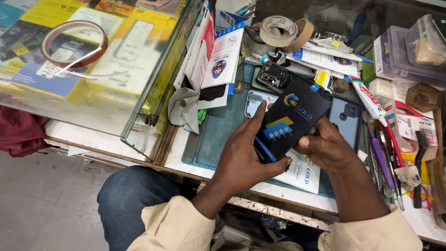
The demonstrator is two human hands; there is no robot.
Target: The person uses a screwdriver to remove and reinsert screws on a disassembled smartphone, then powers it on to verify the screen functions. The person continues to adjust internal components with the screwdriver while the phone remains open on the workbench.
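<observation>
Head view: both hands hold a flat black rectangular screen-protector packet w/ yellow-and-blue print (288, 120), tilted, raised a bit above the teal rubber work mat (218, 135) at the bench centre. Left hand (244, 155) grips its lower left edge, fingers curled round it, index finger stretched up along the left side. Right hand (325, 148) grips the right edge, thumb pressed on the front, other fingers wrapped behind & mostly hidden. Under the packet lies a white printed paper sleeve (301, 174), on the mat's near edge. Just behind the packet: a dark opened phone body w/ exposed parts (274, 75), a pale blue clear phone case (254, 101) to the left, a grey-blue phone back cover w/ camera cutouts (346, 122) to the right. Grey crumpled cloth (184, 109) sits at the mat's left, beside white packets leaning on a glass display box (139, 93); a brown tape ring (74, 44) lies on top of the glass. Far back: two rolls of beige masking tape (283, 31). Right side: red-and-white tube (369, 97), purple-handled tool (381, 155), black brush (419, 158), clear plastic boxes (409, 51). Blue-jeaned knee (130, 200) & beige sleeves at the bottom.
</observation>
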